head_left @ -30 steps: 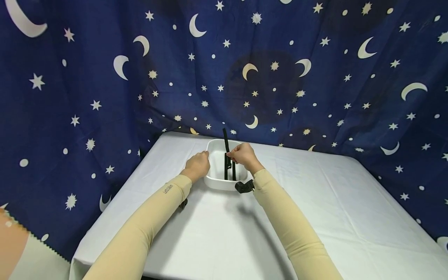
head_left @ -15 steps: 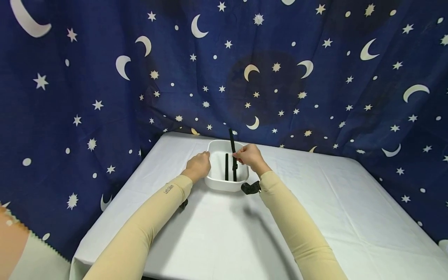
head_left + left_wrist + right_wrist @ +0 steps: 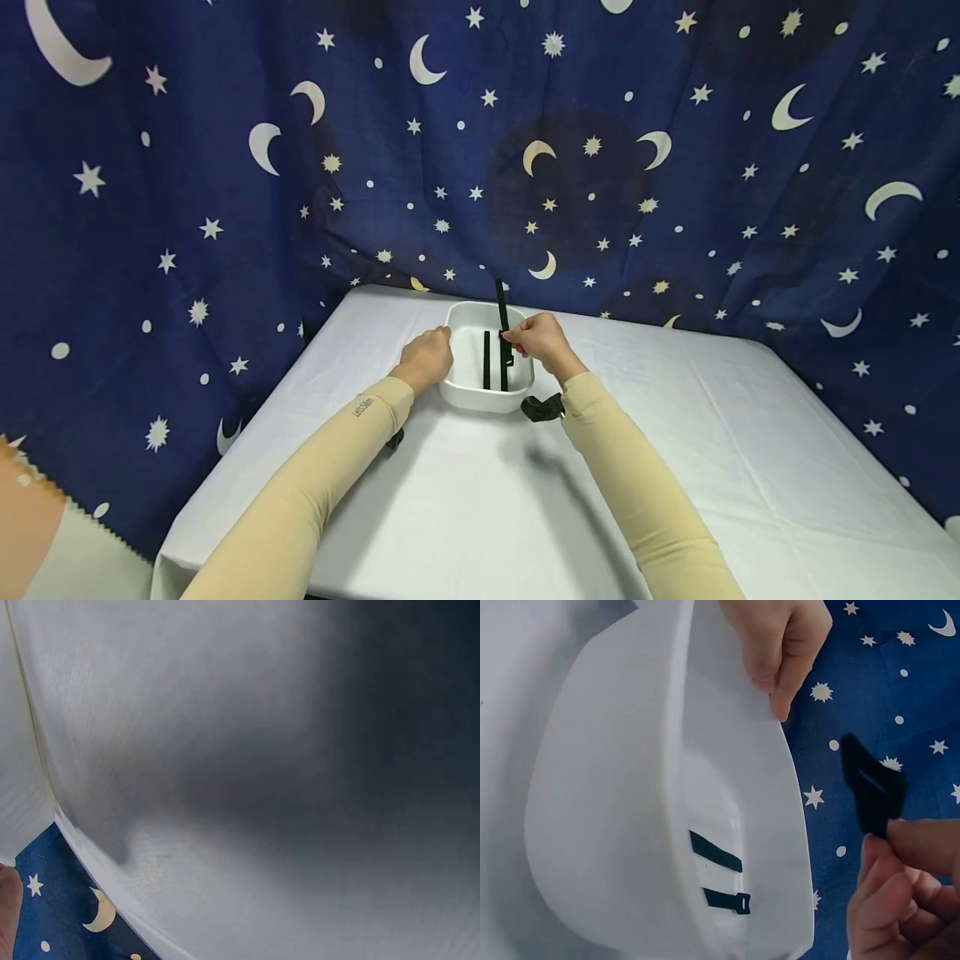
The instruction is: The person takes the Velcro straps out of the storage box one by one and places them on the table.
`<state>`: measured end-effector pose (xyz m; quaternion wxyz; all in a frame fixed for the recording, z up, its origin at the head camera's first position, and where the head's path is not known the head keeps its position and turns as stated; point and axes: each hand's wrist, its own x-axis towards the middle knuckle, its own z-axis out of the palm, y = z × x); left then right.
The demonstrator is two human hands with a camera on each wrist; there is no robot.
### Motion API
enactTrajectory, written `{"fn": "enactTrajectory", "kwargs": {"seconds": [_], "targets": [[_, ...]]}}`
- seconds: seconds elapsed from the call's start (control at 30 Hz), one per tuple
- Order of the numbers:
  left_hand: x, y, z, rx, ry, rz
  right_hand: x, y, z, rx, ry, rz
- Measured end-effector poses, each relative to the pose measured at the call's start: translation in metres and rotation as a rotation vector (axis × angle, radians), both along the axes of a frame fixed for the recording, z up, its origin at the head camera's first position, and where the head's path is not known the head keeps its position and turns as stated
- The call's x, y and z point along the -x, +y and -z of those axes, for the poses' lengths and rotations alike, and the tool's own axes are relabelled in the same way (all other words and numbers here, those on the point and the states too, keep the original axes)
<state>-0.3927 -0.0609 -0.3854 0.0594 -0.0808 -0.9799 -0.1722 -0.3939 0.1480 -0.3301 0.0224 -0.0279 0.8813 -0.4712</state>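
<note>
My right hand [image 3: 542, 337] pinches a black hook-and-loop cable tie [image 3: 876, 796] between thumb and fingertips, above a white plastic tub [image 3: 480, 402]. The tie's slotted end shows in the right wrist view; in the head view a length of it stands up past the hand. Two more black cable ties lie side by side on the tub's floor, a left one [image 3: 487, 360] and a right one [image 3: 724, 899] with a slotted tip. At the tub's left rim, my left hand [image 3: 427, 356] grips the wall. Most of the left wrist view is blurred white surface and shadow.
The tub stands on a table with a white cloth [image 3: 712, 433]. Behind it hangs a dark blue curtain [image 3: 360, 125] with moons and stars. A black wrist camera [image 3: 542, 407] sits under the right wrist, near the tub's front right corner.
My right hand has moved right with its cable tie, from above the left tie on the tub floor to above the right one. The left hand keeps its grip on the rim.
</note>
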Motion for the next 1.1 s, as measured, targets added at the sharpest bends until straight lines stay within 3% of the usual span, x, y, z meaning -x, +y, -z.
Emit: {"fn": "enactTrajectory", "kwargs": {"seconds": [0.63,1.1], "targets": [[-0.001,0.002,-0.002,0.021,-0.016,0.001,0.0,0.039,0.01,0.002,0.0,0.047],[0.0,0.002,-0.002,0.015,-0.021,-0.003,0.002,0.048,0.011,0.017,-0.027,0.061]]}}
